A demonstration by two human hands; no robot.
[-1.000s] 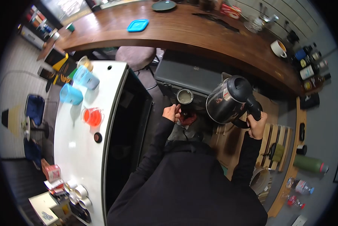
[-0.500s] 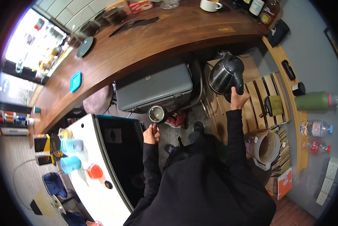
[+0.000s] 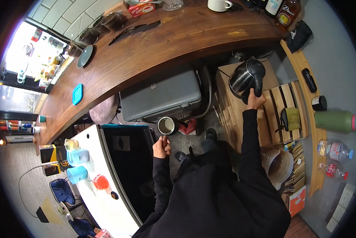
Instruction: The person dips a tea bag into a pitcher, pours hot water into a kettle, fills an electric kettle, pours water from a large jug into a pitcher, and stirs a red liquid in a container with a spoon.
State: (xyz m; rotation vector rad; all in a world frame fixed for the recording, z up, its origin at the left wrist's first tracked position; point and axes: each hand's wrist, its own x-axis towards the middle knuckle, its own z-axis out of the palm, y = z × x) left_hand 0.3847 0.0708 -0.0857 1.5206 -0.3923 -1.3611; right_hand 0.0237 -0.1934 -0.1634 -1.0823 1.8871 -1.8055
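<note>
My right hand (image 3: 256, 100) is closed around the handle of a dark electric kettle (image 3: 241, 81), which is over the wooden boxes below the counter. Whether the kettle rests on them or is lifted, I cannot tell. My left hand (image 3: 161, 147) grips the handle of a round metal cup (image 3: 167, 125) with a pale inside. The cup is held in front of me, its opening facing up, near the front of a grey cool box (image 3: 158, 93). The handle is mostly hidden by my fingers.
A wooden counter (image 3: 178, 43) curves across the far side. On my left stands a white-topped cabinet (image 3: 98, 158) with blue containers (image 3: 78, 157) and a red one (image 3: 101, 182). At right, a wall ledge (image 3: 317, 174) carries a green bottle (image 3: 334, 121) and plastic bottles (image 3: 336, 150).
My view has turned slightly. The kettle in my right hand has shifted a little to the right in the picture. The cup in my left hand has barely moved.
</note>
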